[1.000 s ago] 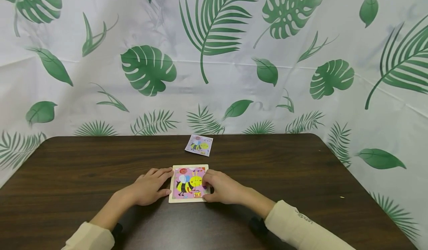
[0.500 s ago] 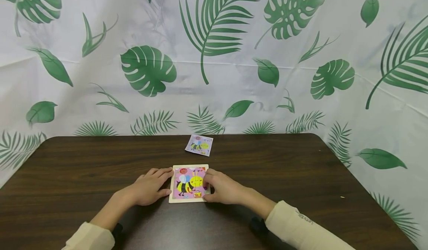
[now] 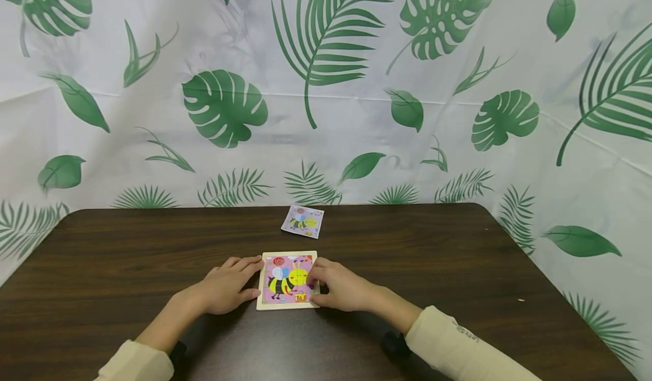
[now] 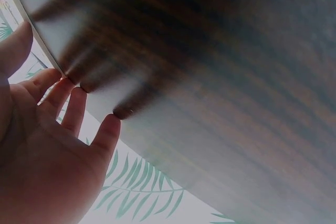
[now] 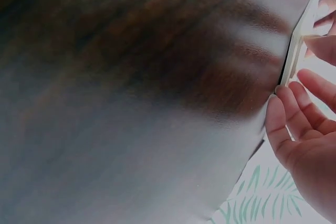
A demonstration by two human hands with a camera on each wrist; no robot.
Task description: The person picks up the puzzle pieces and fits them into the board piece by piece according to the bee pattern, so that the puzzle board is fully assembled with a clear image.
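Observation:
A square wooden jigsaw puzzle [image 3: 285, 285] with a bee picture lies flat in its pale frame on the dark table. Its pieces cover most of the tray. My left hand [image 3: 226, 287] rests at the left edge, fingers extended, fingertips and thumb against the frame. At the right side, my right hand [image 3: 340, 286] holds the puzzle with bent fingers, its index fingertip over the picture and its thumb by the near right corner. These fingers hide part of the right border. The right wrist view shows the right thumb [image 5: 321, 49] at the frame's edge.
Behind the puzzle lies a small printed card [image 3: 303, 221] with the same bee picture. The brown wood-grain table [image 3: 433, 256] reaches back to a white leaf-patterned cloth [image 3: 346, 137]. Dark bands are visible at both wrists.
The right fingertips shift very slightly over the puzzle's right side. My left hand, the puzzle and the card keep their places.

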